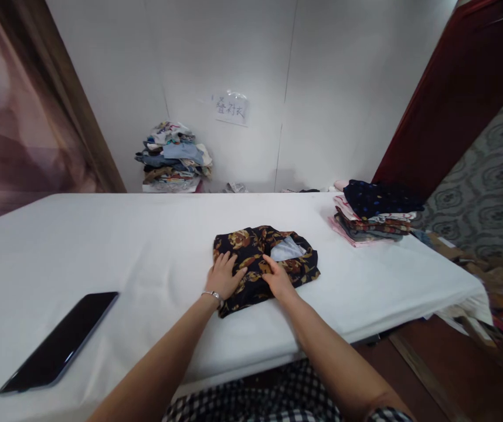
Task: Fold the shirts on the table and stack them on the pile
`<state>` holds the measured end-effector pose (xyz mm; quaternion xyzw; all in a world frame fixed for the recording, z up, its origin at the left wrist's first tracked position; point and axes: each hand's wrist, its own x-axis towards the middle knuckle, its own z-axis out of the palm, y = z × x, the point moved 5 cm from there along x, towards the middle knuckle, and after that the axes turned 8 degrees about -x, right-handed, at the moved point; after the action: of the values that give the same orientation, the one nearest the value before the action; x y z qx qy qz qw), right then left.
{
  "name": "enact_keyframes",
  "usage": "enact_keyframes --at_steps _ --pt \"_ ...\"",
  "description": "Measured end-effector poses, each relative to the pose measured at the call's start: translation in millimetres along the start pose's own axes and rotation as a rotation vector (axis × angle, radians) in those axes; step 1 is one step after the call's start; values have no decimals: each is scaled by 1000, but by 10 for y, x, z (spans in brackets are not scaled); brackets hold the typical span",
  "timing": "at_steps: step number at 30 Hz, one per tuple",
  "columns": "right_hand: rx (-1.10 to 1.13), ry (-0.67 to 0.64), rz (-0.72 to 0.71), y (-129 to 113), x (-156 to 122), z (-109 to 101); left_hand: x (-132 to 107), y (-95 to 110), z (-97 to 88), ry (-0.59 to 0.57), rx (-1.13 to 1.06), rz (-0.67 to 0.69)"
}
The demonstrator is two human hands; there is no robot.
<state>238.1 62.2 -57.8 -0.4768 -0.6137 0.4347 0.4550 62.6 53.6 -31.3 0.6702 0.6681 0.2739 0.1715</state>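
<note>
A dark shirt (245, 287) with a brown and gold floral print lies folded on the white-covered table in front of me. Its neck opening points right and shows a pale lining (287, 249). My left hand (225, 277), with a bracelet at the wrist, rests flat on the left part of the shirt, fingers spread. At the shirt's middle, beside the neck opening, my right hand (279, 281) takes the fabric between thumb and fingers; some of its fingers are hidden.
A black tablet-like device (60, 343) lies on the table (155, 246) at left. Folded clothes (372, 214) are stacked at the right edge. Against the back wall stands a heap of clothes (174, 155), with a handwritten sign (231, 109) above. Boxes (498, 275) fill the floor at right.
</note>
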Motion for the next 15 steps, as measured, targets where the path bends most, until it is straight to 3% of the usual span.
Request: enact_keyframes --at_steps 5,12,15 --pt "-230 65 -88 -49 -112 -7 -37 -23 58 15 125 0" --pt "-475 173 -368 -420 -318 -24 -30 -57 55 54 117 45" --pt "-606 74 -413 -447 -350 57 -31 -64 55 60 80 60"
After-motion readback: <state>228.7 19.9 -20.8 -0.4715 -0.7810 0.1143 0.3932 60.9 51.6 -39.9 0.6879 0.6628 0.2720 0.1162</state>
